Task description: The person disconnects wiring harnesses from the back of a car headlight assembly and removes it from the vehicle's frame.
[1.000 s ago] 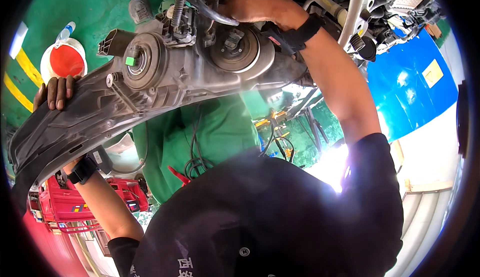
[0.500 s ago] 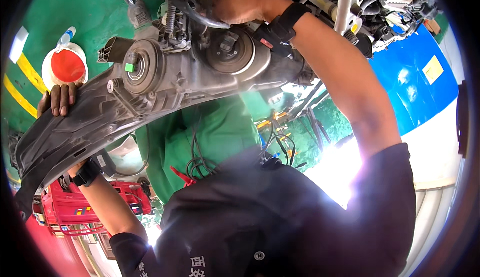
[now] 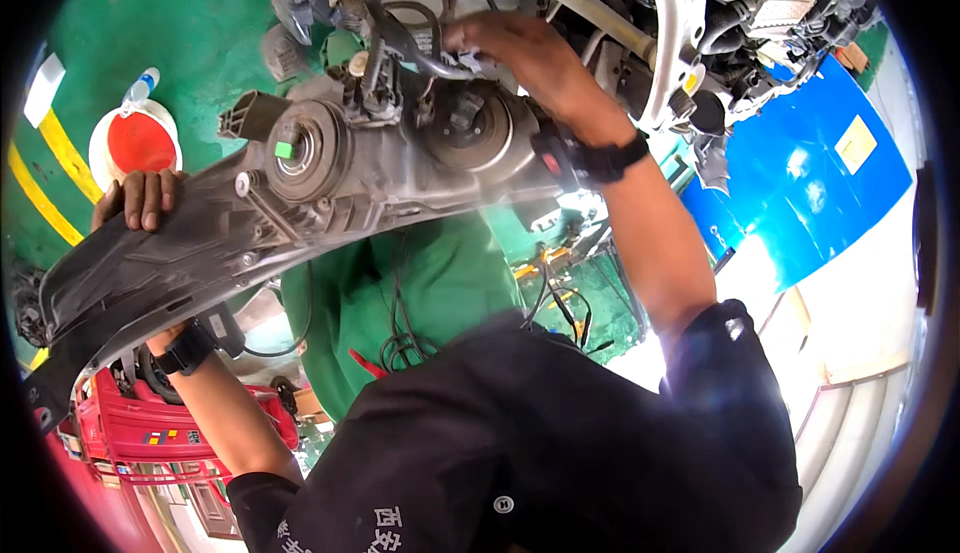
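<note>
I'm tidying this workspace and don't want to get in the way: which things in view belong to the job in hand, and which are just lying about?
In use:
car headlight assembly, held by the left hand
dark hose or cable near the right hand; contact unclear

Apparently just lying about:
white bucket, red inside
plastic bottle
large blue panel

The headlight [image 3: 400, 175] blocks the near side of the right hand [image 3: 525, 58]; a dark hose [image 3: 405, 48] crowds its left and a pale bar [image 3: 682, 28] its right. Past the left hand [image 3: 148, 200], open green floor [image 3: 215, 33] leaves room between bucket [image 3: 98, 148] and hose.
</note>
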`<state>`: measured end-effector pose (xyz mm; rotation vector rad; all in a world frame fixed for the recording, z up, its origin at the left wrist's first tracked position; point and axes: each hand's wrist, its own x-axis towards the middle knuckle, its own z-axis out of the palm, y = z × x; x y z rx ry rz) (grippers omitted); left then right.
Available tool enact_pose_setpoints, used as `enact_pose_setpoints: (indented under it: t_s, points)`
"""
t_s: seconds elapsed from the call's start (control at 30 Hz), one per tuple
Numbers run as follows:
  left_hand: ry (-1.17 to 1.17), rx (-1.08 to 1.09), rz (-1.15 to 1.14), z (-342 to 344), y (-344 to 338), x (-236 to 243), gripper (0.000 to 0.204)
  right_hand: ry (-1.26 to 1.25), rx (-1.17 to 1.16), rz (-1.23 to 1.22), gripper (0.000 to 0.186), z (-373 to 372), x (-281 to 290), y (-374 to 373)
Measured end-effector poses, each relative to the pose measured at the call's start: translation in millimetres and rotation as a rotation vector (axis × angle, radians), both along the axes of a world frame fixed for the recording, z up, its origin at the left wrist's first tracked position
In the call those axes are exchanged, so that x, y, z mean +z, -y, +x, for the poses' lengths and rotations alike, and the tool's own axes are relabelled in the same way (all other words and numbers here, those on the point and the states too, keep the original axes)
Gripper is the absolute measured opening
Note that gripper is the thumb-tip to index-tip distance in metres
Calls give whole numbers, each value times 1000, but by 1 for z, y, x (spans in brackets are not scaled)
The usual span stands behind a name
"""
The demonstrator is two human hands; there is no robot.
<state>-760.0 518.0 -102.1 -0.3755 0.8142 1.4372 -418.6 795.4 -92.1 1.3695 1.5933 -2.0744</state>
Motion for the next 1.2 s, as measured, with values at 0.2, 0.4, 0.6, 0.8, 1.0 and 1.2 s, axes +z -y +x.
enact_pose_setpoints:
  t_s: [0.2,0.4,0.6,0.8,1.0,1.2]
  points:
    - [-40,38,-74,12,-23,19,38,86,398,257,46,-16,37,0]
    - [-33,-21,25,5,-11,10,38,176,139,-92,47,-47,71,-5]
    - [-26,9,-57,8,-20,21,38,151,100,-298,35,-69,93,36]
    - [-35,15,-44,7,-12,20,39,211,19,-247,26,-55,91,39]
    - [-35,5,-2,8,-12,13,39,200,108,-41,36,-20,82,20]
    - [-34,22,12,7,-5,11,40,166,485,294,37,-17,63,-7]
